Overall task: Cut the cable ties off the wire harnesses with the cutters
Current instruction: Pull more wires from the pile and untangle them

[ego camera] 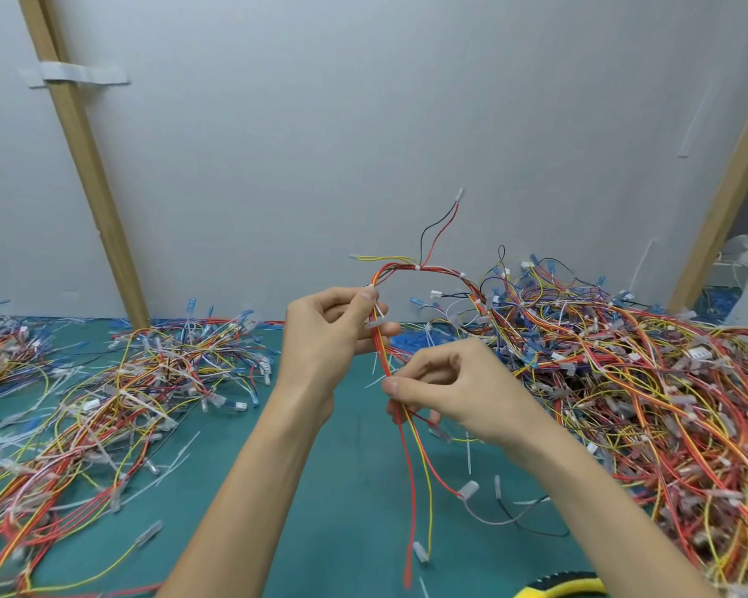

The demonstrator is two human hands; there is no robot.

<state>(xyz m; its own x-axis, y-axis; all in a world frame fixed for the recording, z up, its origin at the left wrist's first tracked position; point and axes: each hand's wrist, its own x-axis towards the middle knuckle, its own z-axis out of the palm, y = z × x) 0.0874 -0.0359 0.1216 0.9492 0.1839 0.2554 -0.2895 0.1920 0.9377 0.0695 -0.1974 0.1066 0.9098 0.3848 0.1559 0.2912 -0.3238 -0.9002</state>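
I see my left hand [324, 334] raised above the green mat [342, 489], thumb and forefinger pinching a wire harness [384, 356] near the top of its run. My right hand [450, 390] sits just below and to the right, fingers curled, thumb and fingertips pinching the same bundle lower down. Above the left hand the harness arches over to the right, with a white cable tie [418, 267] around it at the crest, and drops into the big heap of wires [622, 381] on the right. Below the right hand, red and yellow strands hang loose toward the mat. A second, flatter heap [139, 381] lies on the left. A yellow-and-black handle [558, 589] pokes in at the bottom edge; I cannot tell if that is the cutters.
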